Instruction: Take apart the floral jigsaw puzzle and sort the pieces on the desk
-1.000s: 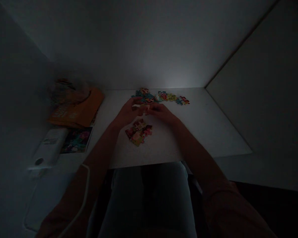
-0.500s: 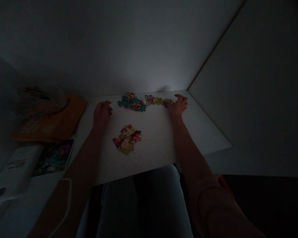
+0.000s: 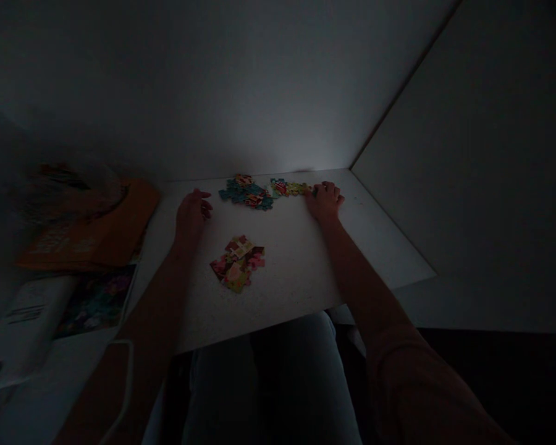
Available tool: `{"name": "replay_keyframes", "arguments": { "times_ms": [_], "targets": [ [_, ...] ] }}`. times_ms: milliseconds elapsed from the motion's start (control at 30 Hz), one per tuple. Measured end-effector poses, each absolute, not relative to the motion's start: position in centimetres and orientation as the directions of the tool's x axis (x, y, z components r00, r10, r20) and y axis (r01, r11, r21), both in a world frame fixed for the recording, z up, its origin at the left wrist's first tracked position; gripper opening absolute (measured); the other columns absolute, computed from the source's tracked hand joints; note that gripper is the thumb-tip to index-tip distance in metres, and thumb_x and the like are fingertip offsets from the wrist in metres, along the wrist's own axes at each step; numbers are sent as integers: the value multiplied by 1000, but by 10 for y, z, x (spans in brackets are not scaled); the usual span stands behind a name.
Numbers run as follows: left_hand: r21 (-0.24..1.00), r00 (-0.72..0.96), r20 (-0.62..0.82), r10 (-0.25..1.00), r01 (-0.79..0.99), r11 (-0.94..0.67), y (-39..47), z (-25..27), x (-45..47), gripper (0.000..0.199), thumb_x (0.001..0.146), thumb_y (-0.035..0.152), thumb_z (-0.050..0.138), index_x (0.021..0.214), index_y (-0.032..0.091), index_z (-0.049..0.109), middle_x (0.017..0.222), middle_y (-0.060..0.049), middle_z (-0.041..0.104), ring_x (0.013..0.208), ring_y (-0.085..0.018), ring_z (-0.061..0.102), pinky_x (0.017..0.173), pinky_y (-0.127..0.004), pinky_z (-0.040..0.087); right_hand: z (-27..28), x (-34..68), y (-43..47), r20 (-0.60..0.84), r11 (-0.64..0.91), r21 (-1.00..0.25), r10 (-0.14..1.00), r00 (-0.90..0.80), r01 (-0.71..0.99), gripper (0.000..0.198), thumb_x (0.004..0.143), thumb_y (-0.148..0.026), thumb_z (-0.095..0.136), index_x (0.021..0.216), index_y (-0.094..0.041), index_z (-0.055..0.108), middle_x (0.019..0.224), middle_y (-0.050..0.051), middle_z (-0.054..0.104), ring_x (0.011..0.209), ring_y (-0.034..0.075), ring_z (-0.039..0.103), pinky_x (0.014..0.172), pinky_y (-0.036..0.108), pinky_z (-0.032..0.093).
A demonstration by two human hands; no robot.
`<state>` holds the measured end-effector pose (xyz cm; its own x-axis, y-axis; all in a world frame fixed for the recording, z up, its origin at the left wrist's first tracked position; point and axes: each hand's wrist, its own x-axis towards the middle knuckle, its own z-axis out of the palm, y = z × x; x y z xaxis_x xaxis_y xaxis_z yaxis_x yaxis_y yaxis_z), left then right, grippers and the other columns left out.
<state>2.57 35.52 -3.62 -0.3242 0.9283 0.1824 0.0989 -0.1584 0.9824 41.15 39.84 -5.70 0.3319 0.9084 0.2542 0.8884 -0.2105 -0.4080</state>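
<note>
My right hand (image 3: 326, 201) is curled down over the right end of a line of yellow-green jigsaw pieces (image 3: 297, 188), its fingers closed round some that it mostly hides. Left of that line lies a heap of teal and orange jigsaw pieces (image 3: 245, 193) by the wall. My left hand (image 3: 193, 213) hovers at the table's left side with loosely bent, parted fingers and nothing visible in them. Nearer to me, between my forearms, a pink, yellow and green cluster of jigsaw pieces (image 3: 237, 264) lies on the white table (image 3: 287, 266).
An orange bag (image 3: 92, 232) with clear plastic on it sits at the left. Below it are a dark colourful picture sheet (image 3: 95, 300) and a white box-like object (image 3: 32, 315). A wall (image 3: 259, 93) borders the table's back, and a panel (image 3: 482, 173) its right side.
My right hand has moved slightly left and its spread fingers have closed in over the pieces. My left hand has barely moved. The view has shifted a little.
</note>
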Motion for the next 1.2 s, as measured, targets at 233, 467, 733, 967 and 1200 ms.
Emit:
{"name": "replay_keyframes", "arguments": {
  "times_ms": [233, 467, 733, 967, 1200],
  "targets": [
    [972, -299, 222, 928, 145, -186, 354, -39, 27, 73, 97, 97, 62, 99, 26, 77, 82, -3, 70, 66, -16, 57, 64, -36, 44, -55, 412, 402, 287, -107, -338, 934, 211, 935, 56, 107, -62, 78, 148, -24, 85, 179, 22, 59, 164, 49, 48, 137, 74, 34],
    [951, -252, 259, 933, 237, -200, 351, -36, 26, 75, 98, 99, 58, 101, 26, 76, 83, -3, 69, 67, -17, 56, 68, -39, 47, -50, 408, 398, 387, 189, -343, 921, -45, 920, 62, 100, -54, 87, 156, -29, 79, 173, 19, 64, 158, 50, 52, 131, 70, 41],
    [938, -248, 286, 925, 268, -219, 352, -41, 23, 61, 108, 85, 58, 101, 28, 79, 84, -4, 70, 68, -18, 59, 70, -41, 47, -44, 439, 404, 402, -170, -397, 851, 338, 902, 65, 104, -59, 77, 157, -22, 76, 172, 27, 60, 160, 53, 49, 131, 75, 38],
    [941, -248, 265, 932, 277, -194, 354, -41, 24, 62, 107, 86, 58, 102, 28, 79, 84, -3, 71, 68, -18, 58, 67, -39, 46, -53, 435, 403, 322, -173, -378, 897, 304, 910, 79, 105, -59, 74, 174, -20, 65, 188, 26, 52, 172, 50, 45, 140, 75, 33],
    [943, -240, 271, 932, 262, -207, 353, -41, 25, 68, 104, 93, 58, 100, 28, 77, 84, -3, 70, 69, -17, 58, 67, -38, 46, -54, 411, 401, 282, 135, -253, 957, -60, 958, 62, 115, -58, 60, 167, -27, 73, 184, 16, 64, 175, 44, 50, 146, 74, 24]
  ]
}}
